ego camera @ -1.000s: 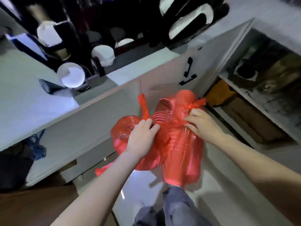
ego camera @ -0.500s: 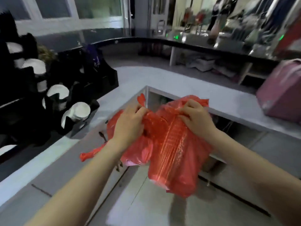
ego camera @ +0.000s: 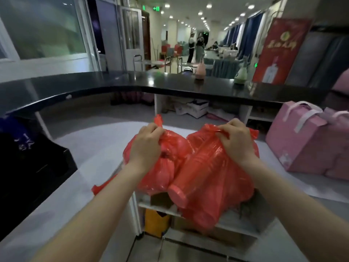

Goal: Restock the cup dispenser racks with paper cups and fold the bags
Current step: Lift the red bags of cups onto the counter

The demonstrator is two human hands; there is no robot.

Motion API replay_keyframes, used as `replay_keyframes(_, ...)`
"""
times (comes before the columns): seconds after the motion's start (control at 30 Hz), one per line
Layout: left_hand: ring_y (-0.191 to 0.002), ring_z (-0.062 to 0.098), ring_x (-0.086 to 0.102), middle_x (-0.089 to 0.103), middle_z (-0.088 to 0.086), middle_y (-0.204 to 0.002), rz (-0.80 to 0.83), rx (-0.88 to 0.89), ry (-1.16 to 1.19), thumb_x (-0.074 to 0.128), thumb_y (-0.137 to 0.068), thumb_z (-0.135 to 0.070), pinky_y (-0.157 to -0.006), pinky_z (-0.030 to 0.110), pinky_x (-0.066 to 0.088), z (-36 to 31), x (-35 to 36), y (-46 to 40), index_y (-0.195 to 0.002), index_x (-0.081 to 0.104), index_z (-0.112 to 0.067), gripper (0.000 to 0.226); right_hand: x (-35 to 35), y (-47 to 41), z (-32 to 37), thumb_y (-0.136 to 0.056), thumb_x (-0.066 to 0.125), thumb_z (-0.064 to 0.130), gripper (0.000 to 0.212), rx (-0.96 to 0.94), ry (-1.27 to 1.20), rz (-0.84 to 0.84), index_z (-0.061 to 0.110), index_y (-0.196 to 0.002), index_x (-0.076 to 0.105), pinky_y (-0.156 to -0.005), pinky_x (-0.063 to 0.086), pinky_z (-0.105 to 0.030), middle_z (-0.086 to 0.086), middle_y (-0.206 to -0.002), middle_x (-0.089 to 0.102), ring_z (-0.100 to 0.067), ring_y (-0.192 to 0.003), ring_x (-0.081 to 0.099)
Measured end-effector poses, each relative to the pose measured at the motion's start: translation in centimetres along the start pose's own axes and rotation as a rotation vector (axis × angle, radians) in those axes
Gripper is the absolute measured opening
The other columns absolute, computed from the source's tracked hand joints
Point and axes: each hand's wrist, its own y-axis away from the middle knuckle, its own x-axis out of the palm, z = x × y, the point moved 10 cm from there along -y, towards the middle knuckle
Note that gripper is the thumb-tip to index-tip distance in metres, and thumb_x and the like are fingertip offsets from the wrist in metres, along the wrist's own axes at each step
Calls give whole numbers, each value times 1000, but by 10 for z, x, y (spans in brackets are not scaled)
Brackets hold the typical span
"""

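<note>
Head view: both hands, left hand (ego camera: 149,146) and right hand (ego camera: 236,140), fingers clamped on 2 translucent red plastic bags (ego camera: 211,178), are lifting them from cupboard level toward the grey bench (ego camera: 98,146) for unpacking.

Dim, soft-focus wide-angle frame; ceiling spotlights (ego camera: 208,5) glare, edges curve.

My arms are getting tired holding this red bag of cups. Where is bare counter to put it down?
Both hands grip the red bag. The grey counter is bare between the black rack on the left and the bag. On the right, pink gift bags crowd it, leaving only a near strip.
</note>
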Motion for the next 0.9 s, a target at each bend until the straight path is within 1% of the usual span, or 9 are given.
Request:
replay_keyframes(0.13, -92, 30, 52, 59, 9, -96, 43, 10, 31, 59, -75, 7, -75, 33, 41, 26, 49, -51, -96, 66, -5, 25, 24, -34, -49, -83, 70, 18, 15, 86, 92, -40, 11, -96, 75, -76, 46, -43, 3, -79, 48, -24, -78, 54)
replay_keyframes(0.23, -90, 30, 53, 60, 10, -97, 77, 39, 29, 63, -74, 7, -75, 32, 42, 41, 85, -82, -96, 66, -4, 25, 49, -64, -81, -82, 71, 21, 14, 104, 160, -51, 12, -93, 75, -74, 46, -40, -2, -78, 53, -26, -77, 56)
replay_keyframes(0.4, -85, 33, 53, 60, 12, -94, 11, 6, 13, 62, -72, 11, -73, 35, 42, 68, 133, -140, -93, 67, -3, 26, 98, -124, -151, -82, 71, 24, 13, 162, 214, -55, 15, -90, 76, -74, 44, -39, -7, -81, 58, -30, -80, 56)
replay_keyframes(0.57, -92, 33, 51, 60, 12, -101, -45, -46, -27, 63, -73, 7, -81, 36, 41, 88, 171, -198, -99, 66, -5, 29, 125, -169, -211, -82, 70, 23, 13, 230, 229, -52, 14, -89, 75, -71, 44, -36, -8, -82, 58, -30, -79, 56)
replay_keyframes(0.63, -94, 34, 51, 60, 12, -105, -85, -111, -25, 64, -74, 3, -84, 40, 42, 99, 184, -210, -103, 64, -7, 31, 141, -176, -222, -83, 67, 23, 15, 222, 229, -7, 15, -94, 75, -75, 44, -38, -8, -88, 59, -31, -84, 56)
replay_keyframes(0.7, -97, 35, 51, 59, 12, -110, -82, -137, -26, 66, -74, -4, -87, 43, 41, 104, 203, -213, -108, 63, -10, 35, 165, -174, -229, -83, 64, 24, 26, 206, 244, 101, 18, -107, 71, -86, 44, -41, -8, -106, 61, -32, -98, 54)
replay_keyframes(0.73, -102, 35, 51, 59, 11, -114, -50, -139, -35, 67, -74, -8, -91, 45, 40, 106, 217, -212, -113, 61, -12, 39, 182, -170, -231, -83, 63, 26, 34, 200, 285, 195, 21, -116, 67, -93, 42, -42, -8, -122, 57, -33, -110, 50)
replay_keyframes(0.8, -124, 34, 43, 53, 6, -131, 101, -191, -91, 69, -76, -20, -104, 51, 29, 116, 256, -204, -128, 54, -20, 54, 216, -158, -237, -87, 57, 35, 46, 197, 410, 422, 28, -132, 54, -108, 30, -45, -5, -152, 32, -37, -134, 28)
replay_keyframes(0.9, -145, 25, 9, 26, -6, -155, 386, -342, -146, 60, -85, -46, -111, 62, 0, 136, 311, -178, -146, 27, -36, 70, 241, -139, -241, -91, 50, 40, 53, 221, 493, 555, 33, -142, 38, -114, 12, -52, 4, -160, 0, -40, -143, -7)
